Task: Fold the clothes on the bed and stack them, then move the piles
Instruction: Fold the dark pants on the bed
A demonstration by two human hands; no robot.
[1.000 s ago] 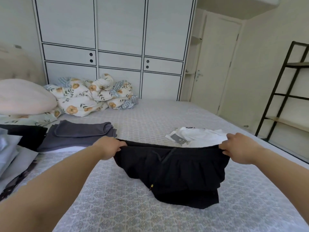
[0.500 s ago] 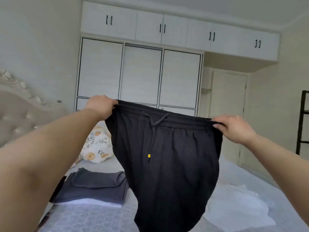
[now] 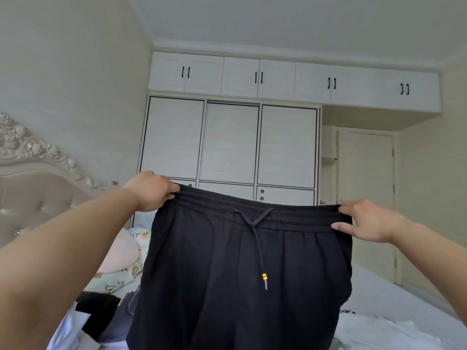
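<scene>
Hanging item: one pair of black trousers [image 3: 242, 269], held up in the air by the waistband, legs dropping out of view at the bottom edge; drawstring [image 3: 255, 231] with yellow-banded tip dangling down the front; garment unfolded at this point.

Left hand [image 3: 151, 190]: fingers curled over the left end of the waistband, gripping it; right hand [image 3: 366, 221]: thumb and fingers pinching the right end, band stretched nearly straight between the two.

Bed [image 3: 394, 301]: below and behind the trousers, patterned cover showing at right; white garment [image 3: 384, 332] lying loose and rumpled on it at lower right, judged still to be folded.

Lower left, partly hidden by the trousers and the left arm: a stack of dark and pale folded pieces [image 3: 101, 314], taken for piles already made; their number could not be told.

Other fixtures: pillows [image 3: 121, 253] at the carved headboard [image 3: 38, 178]; white wardrobe [image 3: 230, 142] and door [image 3: 366, 198] beyond.

Progress, as judged: some folding done; trousers in hand and the white garment outstanding; stacking incomplete; moving of piles not begun.
</scene>
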